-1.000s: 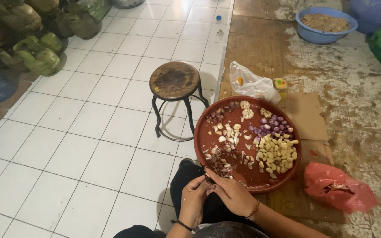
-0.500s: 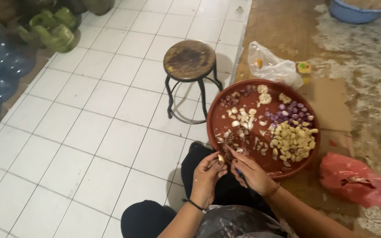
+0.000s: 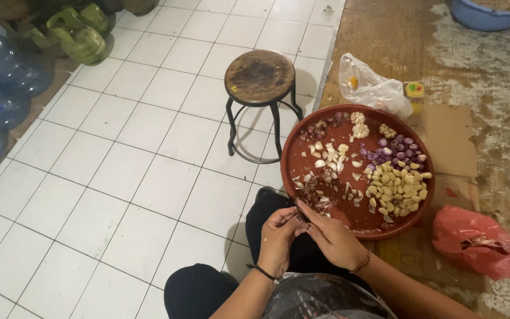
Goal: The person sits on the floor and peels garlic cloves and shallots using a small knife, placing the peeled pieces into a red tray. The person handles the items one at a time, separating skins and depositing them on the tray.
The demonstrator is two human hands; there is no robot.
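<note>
A round red tray (image 3: 355, 217) lies on the floor in front of me. It holds a pile of peeled pale cloves (image 3: 399, 189), some purple shallots (image 3: 398, 149), whole garlic bulbs (image 3: 358, 125) and scattered skins (image 3: 326, 177). My left hand (image 3: 278, 236) and my right hand (image 3: 333, 237) meet at the tray's near rim. Their fingertips are pinched together on a small clove (image 3: 300, 215), which is too small to make out clearly. A dark band sits on my left wrist and a bead bracelet on my right.
A round wooden stool (image 3: 260, 77) on black metal legs stands just beyond the tray. Nearby are a clear plastic bag (image 3: 373, 88), a red plastic bag (image 3: 482, 242) and cardboard (image 3: 450, 136). Green gas cylinders (image 3: 81, 35) and blue water jugs (image 3: 1, 88) line the left; a blue basin (image 3: 491, 12) is far right.
The view has tilted down and drawn nearer, so tray and stool sit higher in the frame. Both hands stay at the tray's near rim, working the small piece between their fingertips.
</note>
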